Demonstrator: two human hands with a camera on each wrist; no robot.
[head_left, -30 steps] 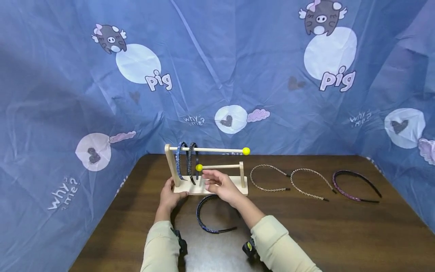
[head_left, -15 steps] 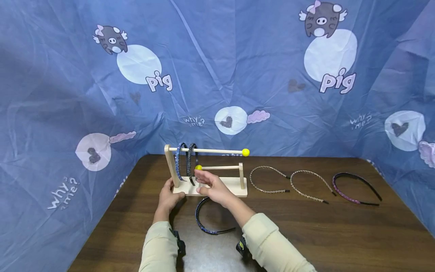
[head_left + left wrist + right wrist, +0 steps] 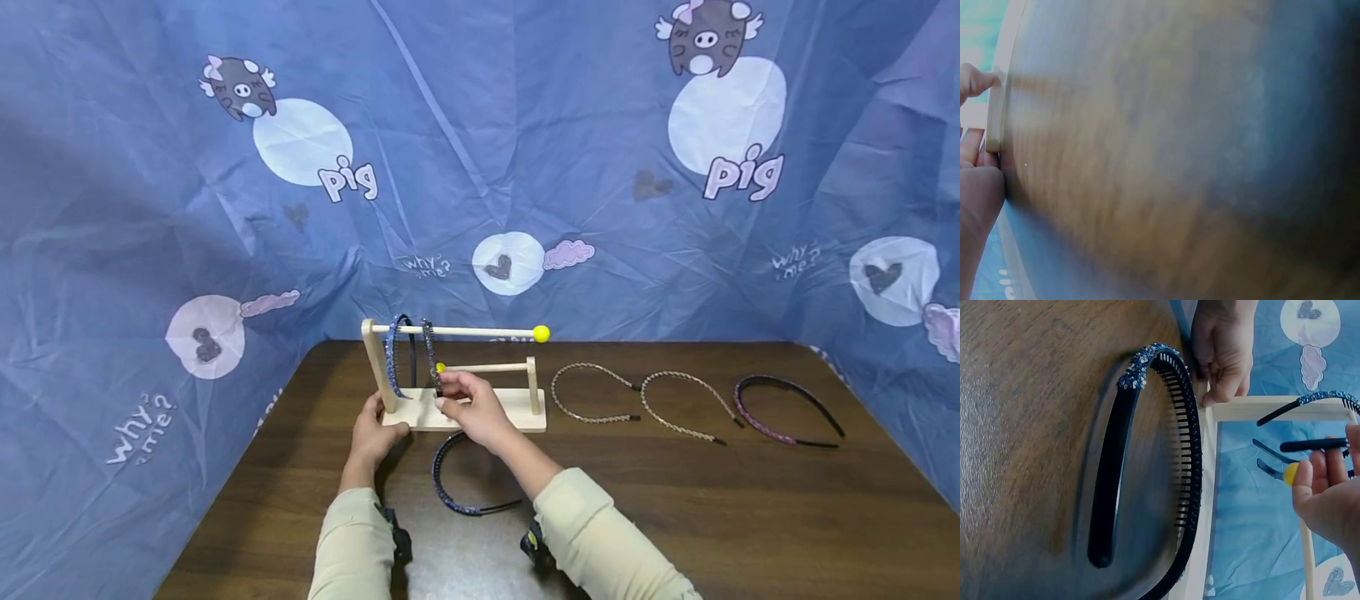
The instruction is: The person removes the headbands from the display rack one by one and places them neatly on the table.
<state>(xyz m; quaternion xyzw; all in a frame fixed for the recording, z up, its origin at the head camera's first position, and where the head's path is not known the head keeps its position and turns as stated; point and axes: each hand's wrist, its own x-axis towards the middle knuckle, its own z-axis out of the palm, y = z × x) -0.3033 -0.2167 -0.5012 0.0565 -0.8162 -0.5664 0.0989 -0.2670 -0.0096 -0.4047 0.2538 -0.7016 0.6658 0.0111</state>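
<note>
A dark headband point(image 3: 430, 346), hanging on the upper rod point(image 3: 487, 332), is being pinched near its lower end by the right grip point(image 3: 476, 410)! The wooden stand point(image 3: 519, 408) is being clasped at its nine o'clock end by the left grip point(image 3: 373, 435). A blue headband point(image 3: 392, 358) is being carried on that same rod, at nine o'clock from the dark one. Another headband point(image 3: 435, 475) is being borne by the worktop point(image 3: 675, 525), six o'clock from the stand; three more headbands point(image 3: 600, 420) are being displayed at three o'clock.
</note>
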